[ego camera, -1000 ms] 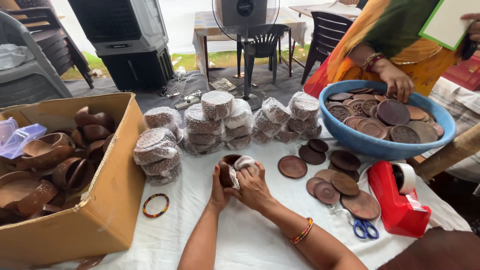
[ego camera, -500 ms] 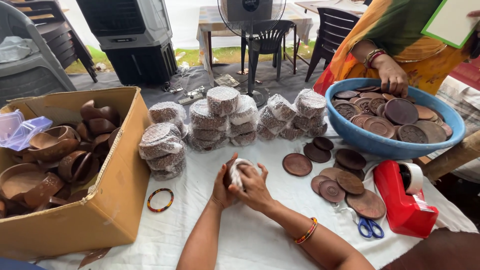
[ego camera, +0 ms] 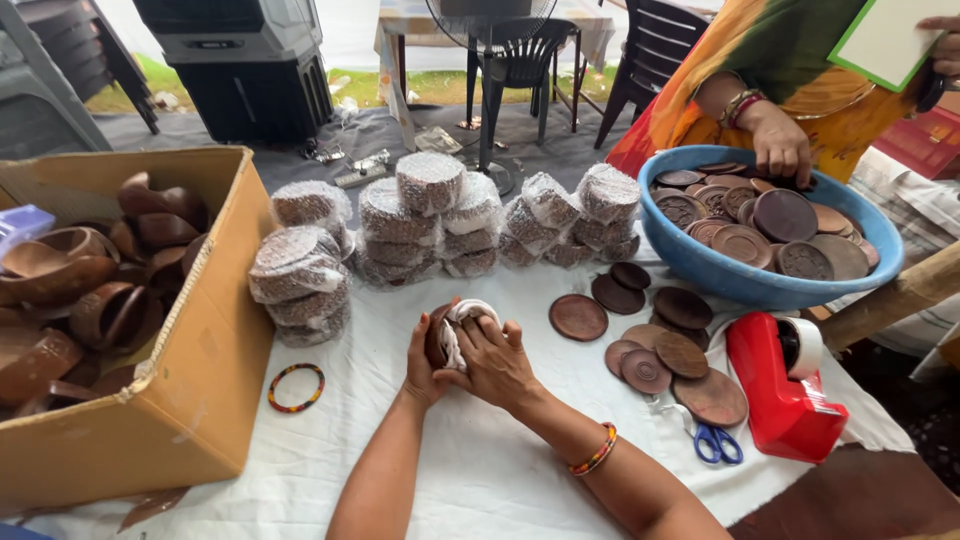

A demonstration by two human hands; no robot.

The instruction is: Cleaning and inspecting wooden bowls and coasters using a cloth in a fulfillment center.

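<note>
Brown wooden disc (ego camera: 437,338), round and partly covered by a white wrap (ego camera: 462,325), sits at table centre, clasped between both hands. Left hand (ego camera: 425,362) cups it from nine o'clock, fingers curled shut behind it. Right hand (ego camera: 497,362) presses from three o'clock, fingers bent close together, pinching the wrap against the disc.

Bare forearms, beaded bangle (ego camera: 595,452) on right wrist

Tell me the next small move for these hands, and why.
Probably turn the brown wooden disc a little in the left hand while the right hand rubs on with the white cloth: the cloth covers only part of it.
</note>
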